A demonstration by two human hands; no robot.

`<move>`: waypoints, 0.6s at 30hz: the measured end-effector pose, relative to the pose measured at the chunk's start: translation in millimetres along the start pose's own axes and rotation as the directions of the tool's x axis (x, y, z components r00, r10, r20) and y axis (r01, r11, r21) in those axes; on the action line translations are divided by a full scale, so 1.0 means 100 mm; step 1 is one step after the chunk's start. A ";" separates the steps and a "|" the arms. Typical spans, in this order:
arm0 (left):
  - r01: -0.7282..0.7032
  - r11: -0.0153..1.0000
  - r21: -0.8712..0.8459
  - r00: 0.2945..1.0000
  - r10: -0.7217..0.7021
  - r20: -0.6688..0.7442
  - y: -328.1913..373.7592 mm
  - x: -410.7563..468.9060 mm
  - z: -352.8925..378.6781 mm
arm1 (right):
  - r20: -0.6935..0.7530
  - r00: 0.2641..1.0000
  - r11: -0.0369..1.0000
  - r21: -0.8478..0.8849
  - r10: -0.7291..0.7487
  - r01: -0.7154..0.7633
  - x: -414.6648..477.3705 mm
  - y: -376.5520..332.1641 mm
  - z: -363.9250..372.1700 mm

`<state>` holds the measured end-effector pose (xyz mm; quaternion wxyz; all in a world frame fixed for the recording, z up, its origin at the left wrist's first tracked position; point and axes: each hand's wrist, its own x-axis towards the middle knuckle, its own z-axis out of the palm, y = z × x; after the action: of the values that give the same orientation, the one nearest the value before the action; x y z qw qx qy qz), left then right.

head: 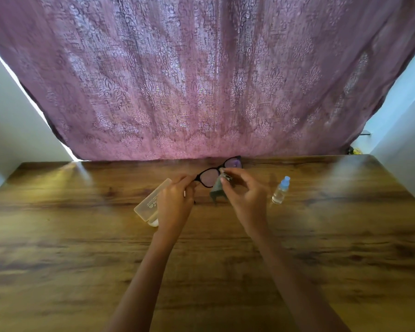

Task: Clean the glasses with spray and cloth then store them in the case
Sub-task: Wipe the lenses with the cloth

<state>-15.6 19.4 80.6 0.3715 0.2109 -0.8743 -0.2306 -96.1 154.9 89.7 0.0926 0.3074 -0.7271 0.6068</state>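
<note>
At the frame's centre, my left hand [175, 200] grips the black glasses [216, 172] by one end above the wooden surface [81, 248]. My right hand [247, 197] pinches the grey cloth [217, 189] near the bridge. I should rub gently and support the frame.

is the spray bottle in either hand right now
No, the spray bottle stands on the wooden table, apart from the right hand, which holds a grey cloth at the glasses.
</note>
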 end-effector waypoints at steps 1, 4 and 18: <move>-0.010 1.000 0.001 1.000 0.010 0.001 0.00 0.00 0.00 | 0.007 0.998 0.998 -0.033 -0.057 0.057 0.02 -0.01 0.03; -0.024 1.000 -0.017 1.000 0.024 0.017 -0.02 0.01 0.01 | 0.036 0.979 0.969 -0.136 -0.202 0.205 0.06 0.01 0.09; -0.051 0.999 -0.016 0.999 0.051 0.015 0.06 -0.01 0.06 | 0.114 0.937 0.883 -0.315 -0.329 0.348 0.07 0.07 0.22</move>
<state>-20.5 26.1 80.1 0.3723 0.1837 -0.8804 -0.2293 -101.0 132.8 82.0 0.2262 0.4271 -0.7558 0.4418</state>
